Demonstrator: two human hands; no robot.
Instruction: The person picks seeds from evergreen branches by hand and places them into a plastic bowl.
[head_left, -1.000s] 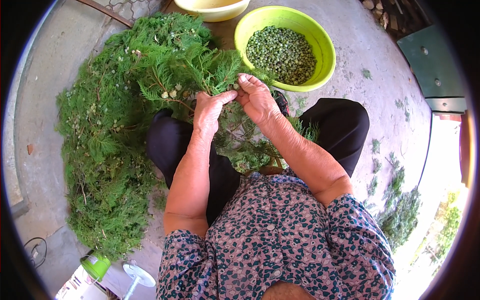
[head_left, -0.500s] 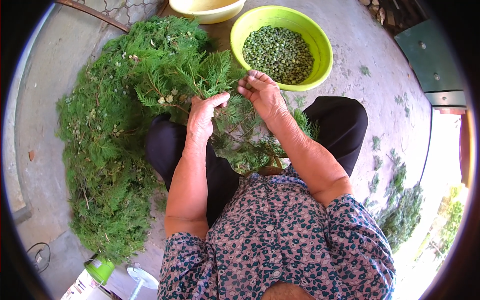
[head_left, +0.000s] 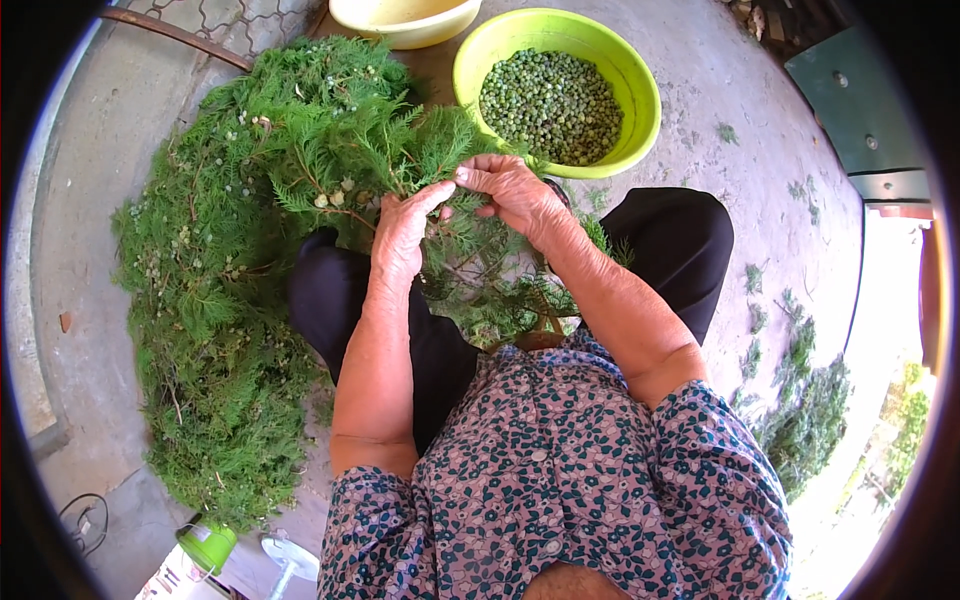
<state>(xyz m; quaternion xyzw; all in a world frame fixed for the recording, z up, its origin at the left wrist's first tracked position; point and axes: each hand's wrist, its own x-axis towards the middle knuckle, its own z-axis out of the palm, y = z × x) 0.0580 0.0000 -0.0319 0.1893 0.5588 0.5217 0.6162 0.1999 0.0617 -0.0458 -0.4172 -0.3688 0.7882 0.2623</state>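
Both the left hand (head_left: 405, 225) and right hand (head_left: 510, 190) pinch a cypress sprig (head_left: 380, 150) at upper centre, the green bowl (head_left: 640, 90) already half-full of berries (head_left: 550, 105), a big branch pile (head_left: 220, 300) left.

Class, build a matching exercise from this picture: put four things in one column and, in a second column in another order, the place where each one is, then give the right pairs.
Things
1. round lime-green plastic bowl
2. pale yellow bowl
3. big heap of feathery green branches
4. left hand

Places
A. spread on the concrete floor on the person's left
B. at the top edge, partly cut off
C. in front of the knees, full of small green seeds
D. on a leafy sprig over the lap, thumb close to the right hand

Pairs: 1-C, 2-B, 3-A, 4-D
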